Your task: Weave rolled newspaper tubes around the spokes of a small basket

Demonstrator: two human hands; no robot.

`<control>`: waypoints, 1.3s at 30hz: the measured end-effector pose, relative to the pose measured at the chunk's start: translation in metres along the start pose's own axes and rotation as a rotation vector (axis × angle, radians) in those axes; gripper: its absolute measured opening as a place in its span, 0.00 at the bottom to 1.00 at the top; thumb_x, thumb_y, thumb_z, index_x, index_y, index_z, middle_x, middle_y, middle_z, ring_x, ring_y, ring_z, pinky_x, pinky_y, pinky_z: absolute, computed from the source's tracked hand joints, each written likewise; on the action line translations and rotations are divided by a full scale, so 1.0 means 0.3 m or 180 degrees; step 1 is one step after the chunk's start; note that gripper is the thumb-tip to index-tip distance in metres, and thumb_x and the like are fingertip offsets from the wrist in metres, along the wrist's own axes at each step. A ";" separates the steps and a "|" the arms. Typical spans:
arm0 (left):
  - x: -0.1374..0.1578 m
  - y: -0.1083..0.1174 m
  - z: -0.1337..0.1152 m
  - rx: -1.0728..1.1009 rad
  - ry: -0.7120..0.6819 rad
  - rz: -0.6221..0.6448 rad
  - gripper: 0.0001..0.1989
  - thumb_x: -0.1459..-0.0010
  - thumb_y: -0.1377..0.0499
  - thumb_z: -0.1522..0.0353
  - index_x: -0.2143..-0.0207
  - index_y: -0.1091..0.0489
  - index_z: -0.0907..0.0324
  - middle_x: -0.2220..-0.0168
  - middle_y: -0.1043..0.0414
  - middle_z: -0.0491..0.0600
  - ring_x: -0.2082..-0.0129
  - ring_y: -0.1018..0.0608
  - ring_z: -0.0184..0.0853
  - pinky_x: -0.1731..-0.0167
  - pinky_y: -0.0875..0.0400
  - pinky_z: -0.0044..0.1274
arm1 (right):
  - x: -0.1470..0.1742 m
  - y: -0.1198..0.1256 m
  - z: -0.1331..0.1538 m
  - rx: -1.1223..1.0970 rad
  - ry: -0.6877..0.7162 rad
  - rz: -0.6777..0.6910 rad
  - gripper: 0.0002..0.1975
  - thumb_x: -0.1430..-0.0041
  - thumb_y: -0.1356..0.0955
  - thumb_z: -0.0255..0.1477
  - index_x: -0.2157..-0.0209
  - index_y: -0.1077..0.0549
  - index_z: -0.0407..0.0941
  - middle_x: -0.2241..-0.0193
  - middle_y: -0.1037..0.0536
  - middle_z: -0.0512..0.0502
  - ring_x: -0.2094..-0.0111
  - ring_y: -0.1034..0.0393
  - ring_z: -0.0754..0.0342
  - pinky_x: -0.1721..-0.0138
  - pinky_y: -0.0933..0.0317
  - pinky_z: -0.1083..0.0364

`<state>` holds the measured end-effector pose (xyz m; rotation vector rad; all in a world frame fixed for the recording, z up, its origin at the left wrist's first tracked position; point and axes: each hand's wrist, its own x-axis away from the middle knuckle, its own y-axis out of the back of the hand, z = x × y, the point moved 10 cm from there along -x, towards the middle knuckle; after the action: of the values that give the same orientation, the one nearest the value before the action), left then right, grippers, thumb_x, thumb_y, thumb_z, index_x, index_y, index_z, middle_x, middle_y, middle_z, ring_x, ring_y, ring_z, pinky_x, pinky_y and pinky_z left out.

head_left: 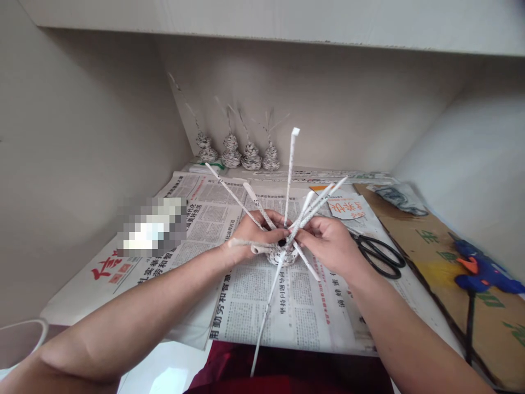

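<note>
A small round woven piece of rolled newspaper (283, 256) stands on the newspaper sheets in front of me. Several stiff rolled-paper strips (291, 175) fan up and outward from its rim, and one long strip hangs down toward the table's near edge. My left hand (262, 234) closes around the left side of the weave, thumb pressed near its dark opening. On the other side my right hand (326, 239) pinches the rolled-paper strips where they cross at the rim. The fingertips partly hide the weave.
Several finished-looking woven gourd shapes (251, 157) line the back wall. Black-handled scissors (379, 256) lie right of my right hand. Cardboard (435, 262) with a blue object (484, 273) covers the right side. Printed newspaper (241, 306) spreads over the table; a shelf overhangs above.
</note>
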<state>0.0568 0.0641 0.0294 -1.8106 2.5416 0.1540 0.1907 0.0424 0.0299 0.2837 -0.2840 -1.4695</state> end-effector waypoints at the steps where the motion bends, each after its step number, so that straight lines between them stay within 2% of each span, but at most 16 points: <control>1: 0.000 0.000 0.006 -0.0022 0.0073 0.0011 0.06 0.52 0.35 0.73 0.69 0.27 0.65 0.74 0.24 0.47 0.75 0.25 0.27 0.74 0.30 0.20 | 0.000 0.002 0.005 0.0007 0.0057 -0.0011 0.08 0.47 0.30 0.34 0.71 0.25 0.43 0.74 0.20 0.47 0.73 0.25 0.53 0.72 0.33 0.56; 5: 0.002 0.000 0.022 0.0059 0.0182 0.0072 0.06 0.52 0.34 0.72 0.71 0.27 0.65 0.75 0.25 0.47 0.77 0.26 0.27 0.75 0.31 0.20 | -0.008 -0.006 -0.004 -0.0138 0.0063 0.0094 0.08 0.47 0.30 0.33 0.71 0.25 0.43 0.74 0.21 0.47 0.74 0.26 0.54 0.72 0.33 0.56; 11: 0.002 -0.008 0.029 0.0556 0.0101 0.0116 0.07 0.52 0.34 0.72 0.71 0.28 0.66 0.73 0.23 0.49 0.75 0.24 0.29 0.72 0.30 0.22 | -0.026 -0.018 -0.047 -0.0622 -0.0230 0.0222 0.13 0.51 0.28 0.38 0.75 0.28 0.42 0.80 0.25 0.49 0.80 0.32 0.59 0.83 0.42 0.61; 14: 0.000 -0.014 0.028 0.0720 0.0157 0.0156 0.07 0.53 0.33 0.72 0.72 0.28 0.66 0.74 0.24 0.48 0.75 0.24 0.28 0.72 0.31 0.22 | -0.028 -0.022 -0.051 -0.0799 -0.0304 0.0281 0.14 0.53 0.27 0.38 0.75 0.28 0.41 0.78 0.23 0.47 0.79 0.30 0.59 0.83 0.40 0.61; 23: -0.007 -0.022 0.031 0.0743 0.0195 0.0322 0.10 0.55 0.32 0.71 0.68 0.26 0.65 0.74 0.25 0.47 0.75 0.25 0.28 0.72 0.31 0.22 | -0.025 -0.023 -0.067 -0.1199 -0.0586 0.0288 0.06 0.56 0.26 0.27 0.73 0.25 0.41 0.79 0.23 0.47 0.80 0.29 0.59 0.83 0.37 0.63; 29: -0.002 -0.034 -0.011 0.0342 -0.0097 0.0511 0.06 0.51 0.34 0.70 0.70 0.26 0.64 0.73 0.24 0.48 0.74 0.25 0.29 0.71 0.30 0.23 | -0.022 -0.032 -0.081 -0.1222 -0.0809 0.0418 0.09 0.57 0.25 0.30 0.77 0.26 0.40 0.81 0.23 0.46 0.82 0.30 0.60 0.84 0.39 0.63; 34: 0.002 -0.041 -0.030 -0.0083 -0.0192 0.0600 0.06 0.51 0.34 0.70 0.71 0.27 0.64 0.74 0.25 0.47 0.74 0.26 0.28 0.72 0.31 0.21 | -0.020 -0.032 -0.070 -0.1229 -0.0766 0.0424 0.10 0.59 0.25 0.32 0.76 0.25 0.40 0.82 0.23 0.47 0.82 0.30 0.59 0.83 0.40 0.63; 39: 0.020 -0.036 -0.049 -0.0372 -0.0371 0.0474 0.06 0.49 0.35 0.69 0.69 0.25 0.64 0.72 0.24 0.49 0.74 0.25 0.28 0.72 0.30 0.21 | -0.021 -0.026 -0.056 -0.1166 -0.0616 0.0380 0.10 0.56 0.26 0.33 0.75 0.25 0.40 0.83 0.24 0.48 0.82 0.30 0.59 0.83 0.40 0.63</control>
<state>0.0656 0.0535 0.0428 -1.5932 2.6335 0.4060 0.1889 0.0483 0.0112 -0.1690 -0.1782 -1.4017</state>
